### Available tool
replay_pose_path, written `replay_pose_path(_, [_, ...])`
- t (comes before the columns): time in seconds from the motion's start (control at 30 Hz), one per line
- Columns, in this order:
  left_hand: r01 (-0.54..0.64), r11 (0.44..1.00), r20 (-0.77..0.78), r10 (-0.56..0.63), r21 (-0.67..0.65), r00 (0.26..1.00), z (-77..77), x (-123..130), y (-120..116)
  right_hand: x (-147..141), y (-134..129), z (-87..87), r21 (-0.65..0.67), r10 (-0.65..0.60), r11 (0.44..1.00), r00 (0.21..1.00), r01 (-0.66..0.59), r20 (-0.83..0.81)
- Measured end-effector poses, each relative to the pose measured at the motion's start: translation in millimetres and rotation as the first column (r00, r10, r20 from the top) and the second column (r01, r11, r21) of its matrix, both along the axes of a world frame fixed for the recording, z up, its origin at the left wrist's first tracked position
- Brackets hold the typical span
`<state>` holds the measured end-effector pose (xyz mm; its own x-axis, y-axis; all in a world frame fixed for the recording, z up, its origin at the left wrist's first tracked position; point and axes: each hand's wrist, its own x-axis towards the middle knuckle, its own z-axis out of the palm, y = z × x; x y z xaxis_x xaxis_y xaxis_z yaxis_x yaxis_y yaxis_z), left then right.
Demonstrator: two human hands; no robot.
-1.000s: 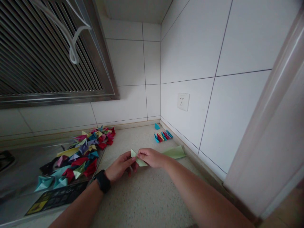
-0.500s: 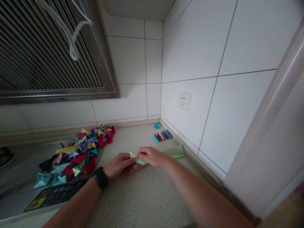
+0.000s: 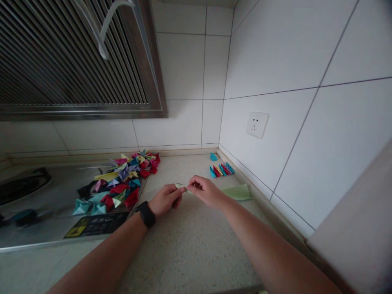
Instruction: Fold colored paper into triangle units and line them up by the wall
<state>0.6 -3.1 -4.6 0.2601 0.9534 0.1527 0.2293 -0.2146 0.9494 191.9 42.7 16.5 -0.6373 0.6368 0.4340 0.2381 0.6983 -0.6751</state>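
Evidently the only printed matter in view is a black label (image 3: 96, 224) with a yellow patch, between eight and nine o'clock of the hands; its characters are too blurred to read. Clock positions below are likewise taken from the hands. Wristwatch (image 3: 147, 214) on left wrist: face dark.

Surface: speckled pale countertop (image 3: 190, 249), meeting a steel cooktop (image 3: 58, 220) at nine o'clock. Room: white tiled wall (image 3: 183, 77) with dark joints, corner at about one o'clock; wall socket (image 3: 257, 125) at two; slatted range hood (image 3: 76, 77) between ten and eleven, a white cable (image 3: 102, 45) hanging before it.

Hands: left hand (image 3: 167, 200) pinches a small pale green paper (image 3: 180, 186) between thumb and fingers; right hand (image 3: 206, 190) grips its right-hand end by thumb and fingertip. The paper is held just above the countertop. Green strip (image 3: 240, 192) lies at three o'clock. At two o'clock, a row of folded pieces (image 3: 222, 170), blue, red and yellow, side by side; a single blue piece (image 3: 213, 157) sits just beyond. At nine o'clock, a heap of multicoloured folded papers (image 3: 122, 175) spreads over cooktop and countertop edge.

Obscured: most of the held paper is behind fingers, its fold indistinct; strip's near end covered by the right hand; hood and cable cut off at the top; burner (image 3: 24, 188) partly out of frame at nine.
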Motion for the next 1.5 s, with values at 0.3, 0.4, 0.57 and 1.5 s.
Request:
replay_pose_path(0.3, [-0.133,0.955,-0.212,0.192,0.263,0.958,3.0,-5,5,2,3,-0.2,0.217,-0.095,0.974,0.985,0.061,0.146])
replay_pose_path(0.4, [-0.041,0.903,-0.443,0.249,0.429,0.861,5.6,-11,4,1,5,-7.5,0.302,-0.122,0.953,0.944,0.025,0.307])
replay_pose_path(0.57, [0.102,0.912,-0.702,0.230,0.397,0.674,6.5,-10,0,-7,8,-16.2,0.390,-0.132,0.919,0.885,-0.060,0.447])
replay_pose_path(1.5, [0.013,0.936,-0.790,0.289,0.352,0.540,8.1,-6,0,-2,17,-18.9,0.212,-0.125,0.977,0.842,0.014,0.524])
